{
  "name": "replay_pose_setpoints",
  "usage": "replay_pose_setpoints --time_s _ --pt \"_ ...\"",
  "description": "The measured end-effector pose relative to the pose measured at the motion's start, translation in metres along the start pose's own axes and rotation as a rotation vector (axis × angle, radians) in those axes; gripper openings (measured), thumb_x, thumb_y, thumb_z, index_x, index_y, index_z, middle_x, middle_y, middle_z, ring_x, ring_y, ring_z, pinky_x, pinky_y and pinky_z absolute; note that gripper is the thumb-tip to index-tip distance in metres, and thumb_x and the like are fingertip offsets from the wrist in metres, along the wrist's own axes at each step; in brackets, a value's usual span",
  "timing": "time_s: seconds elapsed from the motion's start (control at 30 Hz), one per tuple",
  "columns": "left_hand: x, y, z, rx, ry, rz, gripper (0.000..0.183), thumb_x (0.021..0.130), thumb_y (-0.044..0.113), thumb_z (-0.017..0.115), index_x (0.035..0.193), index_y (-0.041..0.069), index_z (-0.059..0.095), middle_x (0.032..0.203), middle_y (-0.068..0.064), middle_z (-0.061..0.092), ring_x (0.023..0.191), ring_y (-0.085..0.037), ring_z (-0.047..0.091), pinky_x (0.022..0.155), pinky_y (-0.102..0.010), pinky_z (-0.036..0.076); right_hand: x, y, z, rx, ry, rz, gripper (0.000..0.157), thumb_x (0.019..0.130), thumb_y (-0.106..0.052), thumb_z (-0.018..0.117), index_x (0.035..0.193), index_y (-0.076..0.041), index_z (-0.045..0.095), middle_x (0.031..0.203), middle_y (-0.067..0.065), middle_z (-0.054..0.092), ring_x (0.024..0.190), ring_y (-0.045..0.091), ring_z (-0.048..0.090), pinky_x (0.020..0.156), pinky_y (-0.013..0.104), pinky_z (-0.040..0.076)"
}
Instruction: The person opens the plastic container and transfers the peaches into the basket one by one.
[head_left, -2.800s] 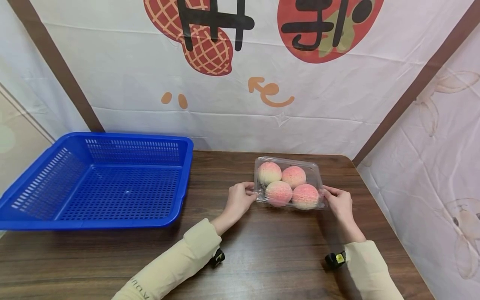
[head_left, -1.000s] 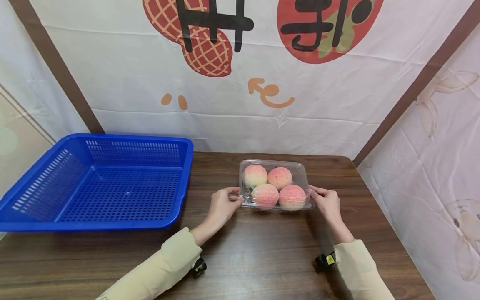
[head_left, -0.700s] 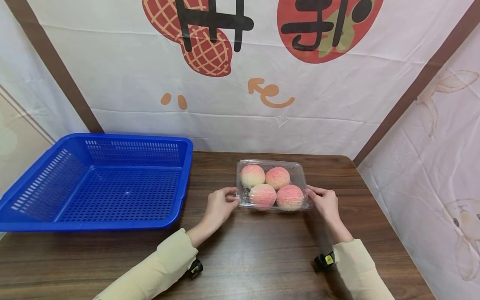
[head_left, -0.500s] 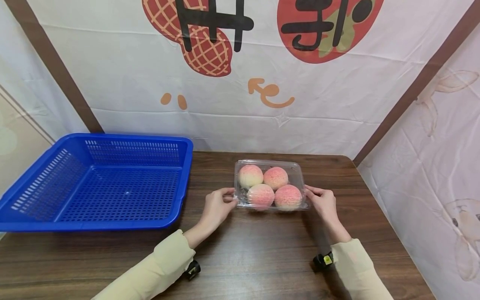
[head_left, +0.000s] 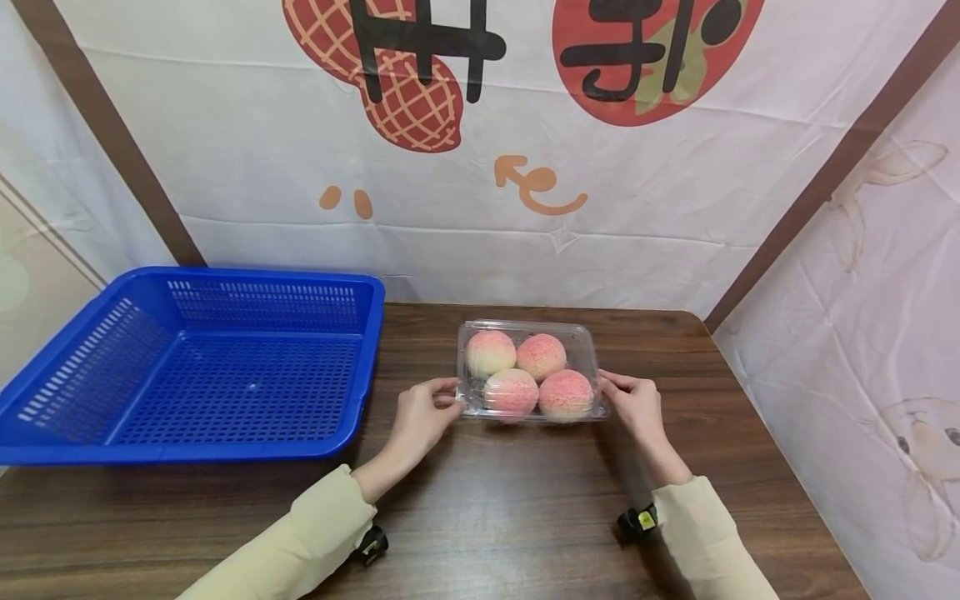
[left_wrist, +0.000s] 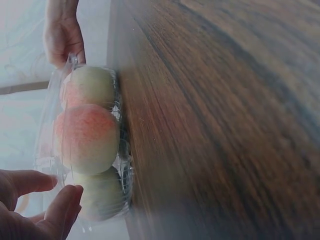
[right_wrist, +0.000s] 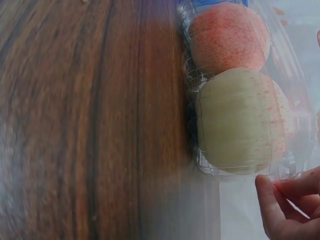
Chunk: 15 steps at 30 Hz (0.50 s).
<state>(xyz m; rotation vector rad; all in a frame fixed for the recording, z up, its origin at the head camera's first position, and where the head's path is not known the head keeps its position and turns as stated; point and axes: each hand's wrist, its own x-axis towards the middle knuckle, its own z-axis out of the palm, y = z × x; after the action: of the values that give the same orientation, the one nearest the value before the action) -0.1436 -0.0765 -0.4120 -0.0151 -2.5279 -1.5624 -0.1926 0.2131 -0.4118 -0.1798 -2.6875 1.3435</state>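
Both forearms reach up across the dark wooden table from the lower corners of the head view, slanting inward toward one another. The left hand is turned with its inner side to the clear plastic container, thumb nearer the wearer and fingers beyond it, bent round the near left corner in a pinch. The right hand does much the same at the opposite end – its wrist raised, its fingers angled up and leftward, the tips and thumb pinching the right-hand edge. In the right wrist view the fingertips meet the plastic low at that end, the knuckles well bent.

The container lies between the two hands, toward the far side of the table and to the right of the blue basket, with a strip of wood between them. Its base is level with the tabletop or just above it; I cannot tell whether it touches. Inside are four pink-and-cream peaches, two behind and two in front, seen through the clear top.

Pale yellow sleeves cover both forearms down to the wrists, and a small black device sits beneath each cuff. Behind the table hangs a white cloth printed with red shapes and black strokes – its lower part creased
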Motion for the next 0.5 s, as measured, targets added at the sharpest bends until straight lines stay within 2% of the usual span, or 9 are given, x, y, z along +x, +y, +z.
replay_pose_setpoints --time_s 0.37,0.5 --pt "-0.0027 -0.0028 -0.0065 -0.010 0.011 -0.029 0.032 0.073 -0.001 0.068 0.104 -0.008 0.063 0.093 -0.019 0.067 0.081 -0.024 0.067 0.067 -0.031 0.053 -0.0006 -0.0030 0.0059 0.028 -0.010 0.016 0.025 0.084 -0.018 0.064 0.103 -0.004 0.070 0.101 0.013 0.066 0.091 0.014 0.058 0.063 0.014 0.039" --pt "-0.0028 -0.0034 -0.0072 -0.024 0.007 -0.049 0.033 0.074 0.001 0.068 0.106 -0.007 0.063 0.096 -0.019 0.067 0.082 -0.025 0.067 0.068 -0.033 0.053 -0.0003 -0.0040 0.0041 0.075 -0.051 0.044 0.027 0.085 -0.019 0.063 0.105 -0.002 0.068 0.102 0.016 0.065 0.081 0.006 0.059 0.062 0.013 0.042"
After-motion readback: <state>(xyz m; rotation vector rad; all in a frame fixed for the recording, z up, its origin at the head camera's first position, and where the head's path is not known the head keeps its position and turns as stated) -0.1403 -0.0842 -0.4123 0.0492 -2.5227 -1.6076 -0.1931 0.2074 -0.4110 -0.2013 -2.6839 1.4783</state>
